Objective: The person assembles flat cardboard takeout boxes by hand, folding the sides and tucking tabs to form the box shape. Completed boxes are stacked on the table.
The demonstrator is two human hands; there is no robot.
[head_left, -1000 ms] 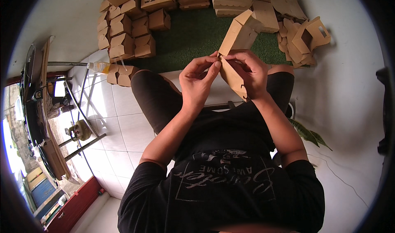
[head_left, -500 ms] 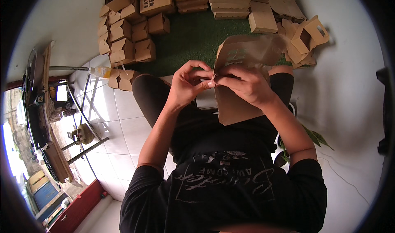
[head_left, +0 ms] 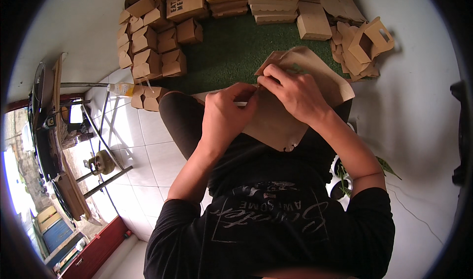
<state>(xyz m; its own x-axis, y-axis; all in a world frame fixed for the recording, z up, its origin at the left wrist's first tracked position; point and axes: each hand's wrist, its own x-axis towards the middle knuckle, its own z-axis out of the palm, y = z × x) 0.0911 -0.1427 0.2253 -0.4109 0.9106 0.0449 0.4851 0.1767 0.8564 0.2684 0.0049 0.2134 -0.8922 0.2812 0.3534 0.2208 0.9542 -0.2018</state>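
A brown cardboard box blank [head_left: 278,121], partly folded, lies tilted across my lap. Its upper panel bends up and carries a small green print, and slots show at its lower corner. My left hand [head_left: 224,112] pinches the blank's left edge between thumb and fingers. Right beside it, my right hand [head_left: 299,96] grips the folded corner, fingers curled over the panel. The fingertips of both hands nearly meet at this corner, so the tab between them is mostly hidden.
Folded small boxes [head_left: 146,65] stack at the left of a green mat [head_left: 231,52]. Long flat boxes [head_left: 273,3] pile at the back. A handled box [head_left: 367,45] sits on flat blanks at the right. A bottle [head_left: 120,89] with yellow liquid stands left, near a metal-legged rack [head_left: 101,131].
The blank has turned and tipped flatter over my lap, its upper panel lowering to the right. Both hands stay on its corner, and my left fingers have curled in more.
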